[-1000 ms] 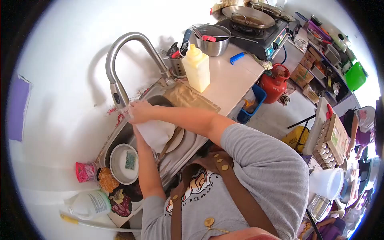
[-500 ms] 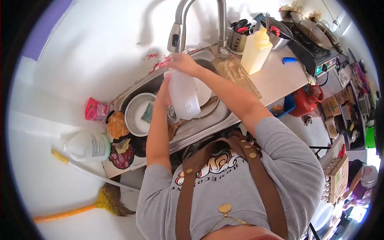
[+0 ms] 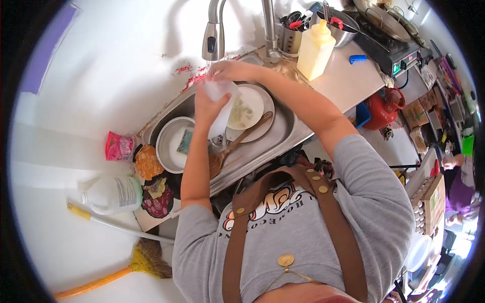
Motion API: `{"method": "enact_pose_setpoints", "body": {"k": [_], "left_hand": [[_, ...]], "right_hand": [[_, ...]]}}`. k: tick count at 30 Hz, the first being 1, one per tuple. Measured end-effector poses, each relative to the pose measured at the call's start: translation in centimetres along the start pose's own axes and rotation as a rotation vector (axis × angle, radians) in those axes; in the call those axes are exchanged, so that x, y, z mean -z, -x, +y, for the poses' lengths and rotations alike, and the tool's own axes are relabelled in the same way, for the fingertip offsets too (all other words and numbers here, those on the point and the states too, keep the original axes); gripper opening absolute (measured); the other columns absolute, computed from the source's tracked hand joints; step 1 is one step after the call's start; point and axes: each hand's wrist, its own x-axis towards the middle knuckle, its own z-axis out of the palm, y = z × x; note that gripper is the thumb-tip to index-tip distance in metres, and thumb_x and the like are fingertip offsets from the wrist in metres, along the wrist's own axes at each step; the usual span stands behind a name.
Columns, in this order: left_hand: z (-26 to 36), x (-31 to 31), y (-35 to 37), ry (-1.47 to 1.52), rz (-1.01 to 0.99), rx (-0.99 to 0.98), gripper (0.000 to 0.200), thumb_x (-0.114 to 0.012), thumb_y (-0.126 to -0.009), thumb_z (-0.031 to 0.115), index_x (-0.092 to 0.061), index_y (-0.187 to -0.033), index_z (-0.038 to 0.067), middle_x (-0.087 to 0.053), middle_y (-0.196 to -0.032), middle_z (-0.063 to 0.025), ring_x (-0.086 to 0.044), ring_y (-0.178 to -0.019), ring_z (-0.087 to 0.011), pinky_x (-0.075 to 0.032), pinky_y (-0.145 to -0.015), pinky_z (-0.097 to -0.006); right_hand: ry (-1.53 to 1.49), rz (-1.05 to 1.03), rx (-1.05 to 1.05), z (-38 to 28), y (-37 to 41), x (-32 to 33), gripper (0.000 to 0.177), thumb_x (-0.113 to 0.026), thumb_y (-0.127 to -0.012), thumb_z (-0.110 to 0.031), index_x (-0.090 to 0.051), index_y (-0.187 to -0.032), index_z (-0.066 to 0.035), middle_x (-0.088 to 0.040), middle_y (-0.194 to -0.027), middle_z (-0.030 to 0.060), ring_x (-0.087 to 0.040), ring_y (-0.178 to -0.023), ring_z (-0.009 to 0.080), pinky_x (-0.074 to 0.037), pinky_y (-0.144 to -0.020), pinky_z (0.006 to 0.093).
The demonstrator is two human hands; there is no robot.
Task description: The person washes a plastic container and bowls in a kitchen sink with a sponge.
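Our left hand (image 3: 207, 107) is wrapped around the middle of a translucent plastic container (image 3: 222, 120). Our right hand (image 3: 226, 70) grasps its upper end, just below the faucet head (image 3: 213, 43). The container hangs over the sink (image 3: 285, 137), above a soiled plate (image 3: 251, 107) and a wooden spoon (image 3: 238, 144). We judge it best to keep both grips firm, since wet plastic slips, and to tilt the mouth down inside the basin. Room is tight. A metal bowl (image 3: 169, 151) holding a sponge (image 3: 185, 142) sits on the left, and a yellow squeeze bottle (image 3: 316, 49) stands on the worktop (image 3: 346, 76) on the right.
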Motion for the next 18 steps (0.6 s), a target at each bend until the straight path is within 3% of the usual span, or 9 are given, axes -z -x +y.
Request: {"method": "enact_pose_setpoints", "body": {"k": [3, 6, 9, 12, 15, 18], "left_hand": [[0.1, 1.0, -0.8, 0.546, -0.189, 0.332, 0.092, -0.082, -0.063, 0.031, -0.03, -0.131, -0.003, -0.047, -0.122, -0.0223, -0.052, -0.11, -0.0327, -0.041, -0.095, -0.0382], [-0.6, 1.0, -1.1, 0.176, -0.154, 0.055, 0.096, -0.083, -0.062, 0.03, -0.025, -0.132, -0.002, -0.045, -0.124, -0.023, -0.051, -0.112, -0.0315, -0.043, -0.094, -0.0385], [-1.4, 1.0, -1.9, 0.294, -0.149, 0.14, 0.092, -0.084, -0.062, 0.023, -0.026, -0.131, 0.0, -0.045, -0.123, -0.0186, -0.05, -0.111, -0.0254, -0.043, -0.094, -0.0363], [1.6, 2.4, -1.9, 0.178, -0.186, 0.137, 0.095, -0.084, -0.062, 0.029, -0.026, -0.13, -0.003, -0.045, -0.124, -0.0225, -0.049, -0.114, -0.0305, -0.043, -0.093, -0.039], [0.9, 1.8, -2.2, 0.597, -0.177, 0.287, 0.094, -0.084, -0.062, 0.028, -0.026, -0.129, -0.003, -0.045, -0.123, -0.0215, -0.049, -0.113, -0.0283, -0.044, -0.091, -0.039], [0.2, 1.6, -2.3, 0.208, -0.183, 0.057, 0.093, -0.084, -0.063, 0.025, -0.025, -0.129, -0.003, -0.045, -0.123, -0.0194, -0.049, -0.112, -0.0254, -0.046, -0.09, -0.0382]], "right_hand": [[-0.252, 0.111, -0.008, -1.9, 3.0, 1.2, 0.026, -0.057, -0.086, -0.02, -0.061, -0.106, -0.004, -0.062, -0.096, 0.0033, -0.056, -0.092, 0.011, -0.044, -0.083, 0.0262], [-0.36, 0.322, -0.031, -0.8, 4.2, 2.8, 0.029, -0.057, -0.086, -0.017, -0.058, -0.11, -0.001, -0.064, -0.097, 0.0061, -0.06, -0.092, 0.0131, -0.046, -0.084, 0.0277], [-0.144, 0.565, -0.063, 2.7, 5.5, 4.6, 0.023, -0.056, -0.083, -0.017, -0.063, -0.1, -0.003, -0.068, -0.09, 0.0072, -0.063, -0.087, 0.0164, -0.049, -0.079, 0.03], [0.314, 0.587, -0.089, 4.5, 7.5, 6.3, 0.022, -0.056, -0.083, -0.019, -0.064, -0.099, -0.005, -0.067, -0.091, 0.0107, -0.064, -0.087, 0.0229, -0.05, -0.08, 0.0335], [0.389, 0.578, -0.1, 5.2, 9.0, 6.6, 0.022, -0.056, -0.082, -0.021, -0.064, -0.098, -0.008, -0.066, -0.092, 0.0122, -0.063, -0.089, 0.0285, -0.049, -0.081, 0.0366], [0.489, 0.622, -0.08, 5.9, 9.4, 6.5, 0.023, -0.056, -0.083, -0.022, -0.064, -0.098, -0.007, -0.065, -0.094, 0.0124, -0.062, -0.092, 0.0281, -0.048, -0.083, 0.0377]]}}
